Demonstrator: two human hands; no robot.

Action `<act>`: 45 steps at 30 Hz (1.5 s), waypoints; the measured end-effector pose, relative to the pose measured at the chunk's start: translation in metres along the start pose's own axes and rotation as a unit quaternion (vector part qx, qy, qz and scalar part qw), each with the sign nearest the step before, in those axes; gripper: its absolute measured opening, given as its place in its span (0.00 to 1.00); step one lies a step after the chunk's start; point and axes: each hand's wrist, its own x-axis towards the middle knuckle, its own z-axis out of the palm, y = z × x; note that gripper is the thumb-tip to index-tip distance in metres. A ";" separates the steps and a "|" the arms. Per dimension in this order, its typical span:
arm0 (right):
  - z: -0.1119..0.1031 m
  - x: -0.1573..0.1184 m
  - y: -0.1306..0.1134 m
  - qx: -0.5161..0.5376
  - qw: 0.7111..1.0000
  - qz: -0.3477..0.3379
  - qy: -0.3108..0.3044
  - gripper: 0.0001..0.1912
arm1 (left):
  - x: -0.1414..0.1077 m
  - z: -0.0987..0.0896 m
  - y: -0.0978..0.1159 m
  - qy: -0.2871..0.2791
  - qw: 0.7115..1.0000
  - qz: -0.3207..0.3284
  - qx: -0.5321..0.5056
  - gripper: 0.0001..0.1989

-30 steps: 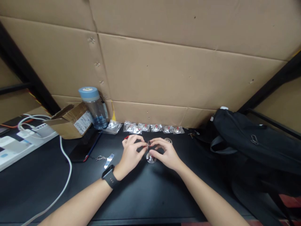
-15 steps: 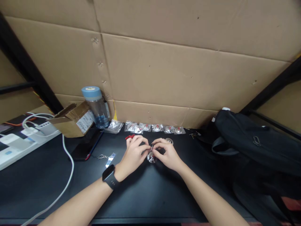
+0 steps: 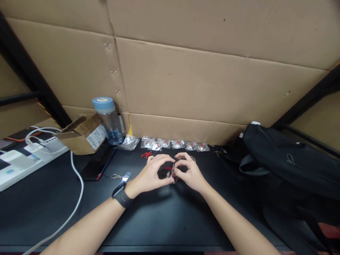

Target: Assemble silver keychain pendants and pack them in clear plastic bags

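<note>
My left hand curves in a wide C, thumb and fingertips at opposite edges of a thin metal disc seen almost edge-on. A short red cord shows at the disc's middle. On the other side, my right hand has its thumb and fingers pinched close to the cord; its fingertips partly cover what they grip. Below them a second shiny metal disc is mostly hidden by the hands. Another round metal piece peeks out behind the right hand. Loose red cords lie beyond the left hand.
Several bagged metal discs with red cords line the back, beside clear plastic bags. Leftward are a water bottle, cardboard box, phone, keyring and power strip. A black backpack fills the right.
My left hand has opened wider from a pinch and now spans the disc. The red cords are uncovered, and a bit of red cord shows at the disc's middle.
</note>
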 end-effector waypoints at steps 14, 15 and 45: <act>-0.002 0.000 0.003 -0.003 1.000 -0.003 -0.001 0.05 | 0.000 0.004 -0.001 -0.009 0.999 -0.017 0.036 0.19; 0.000 -0.001 0.003 -0.005 1.000 -0.008 -0.004 0.05 | 0.000 0.006 -0.001 -0.013 0.999 -0.018 0.043 0.19; -0.009 -0.001 0.013 -0.234 0.967 -0.084 -0.061 0.06 | -0.001 0.003 -0.021 -0.010 0.983 -0.033 0.183 0.07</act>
